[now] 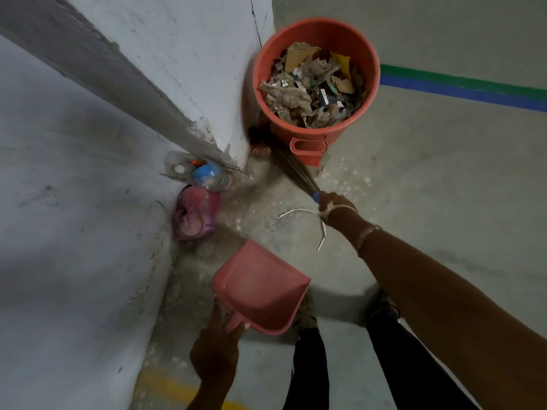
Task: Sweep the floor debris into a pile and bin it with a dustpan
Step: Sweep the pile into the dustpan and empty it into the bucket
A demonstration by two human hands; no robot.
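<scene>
Gripping the broom (290,168) at its bound neck, the right hand (331,207) is clenched round the blue handle end just on the person's side of the bin (296,134). The long bristles fan up to the bin's foot and are blurred. The left hand (219,344) grasps the handle of the pink dustpan (260,287), fingers curled round it, well short of the bin. The pan is tilted and seemingly off the floor (429,202), its mouth turned towards the bin. The bin is already well filled with paper and wrappers.

The debris left to gather lies left of the bin and nearer the person. A few clear plastic bottles (204,173) lie against the wall (74,173), with a knotted pink bag (196,213) just past them. A thin white strip (296,211) lies between bin and dustpan, and pale grit spreads from the bin's foot.

All of it looks light. The bottles are stiff and hollow and will likely roll or skid from a hard stroke, so short strokes suit them. The bag is soft and should drag rather than roll, and the strip looks springy and may flick. The dustpan is stiff plastic, best held by its handle with its lip flat on the floor. The bag and bottles may be too bulky for it and may need lifting by knot or neck.
</scene>
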